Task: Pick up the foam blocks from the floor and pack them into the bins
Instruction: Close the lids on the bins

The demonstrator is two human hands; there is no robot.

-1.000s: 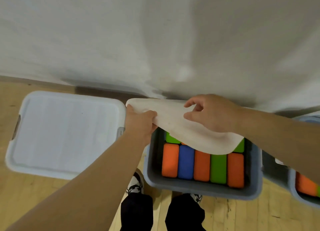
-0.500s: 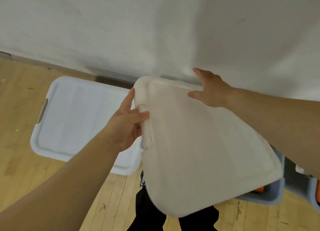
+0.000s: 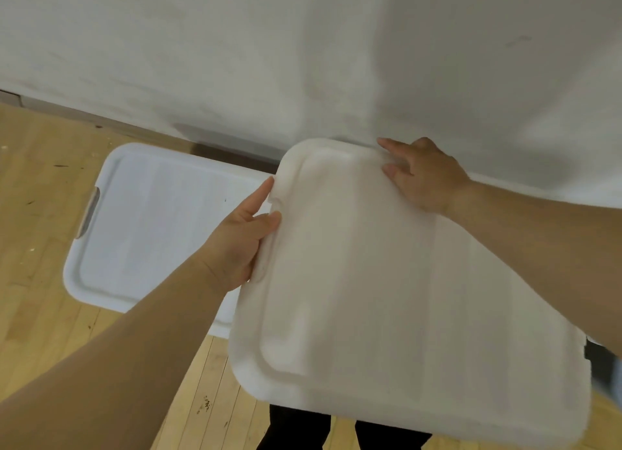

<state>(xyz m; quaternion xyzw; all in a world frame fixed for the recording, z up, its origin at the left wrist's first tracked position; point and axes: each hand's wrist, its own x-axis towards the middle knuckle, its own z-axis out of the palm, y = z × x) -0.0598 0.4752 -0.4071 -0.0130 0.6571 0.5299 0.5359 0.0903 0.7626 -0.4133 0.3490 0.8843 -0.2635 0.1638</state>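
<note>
I hold a large white bin lid (image 3: 404,298) flat in front of me, and it hides the grey bin and the foam blocks beneath. My left hand (image 3: 240,244) grips the lid's left edge, thumb on top and fingers under. My right hand (image 3: 420,176) lies on the lid's far edge with its fingers stretched along the rim. A sliver of another grey bin (image 3: 606,372) shows at the lid's right edge.
A second bin closed with a white lid (image 3: 151,227) sits on the wooden floor (image 3: 43,187) to the left, against the white wall (image 3: 303,55). My dark trouser legs (image 3: 292,429) show below the lid.
The lid has swung from a raised tilt down over the bin, hiding the coloured blocks. My right hand's fingers have straightened along the far rim, and the view has shifted right.
</note>
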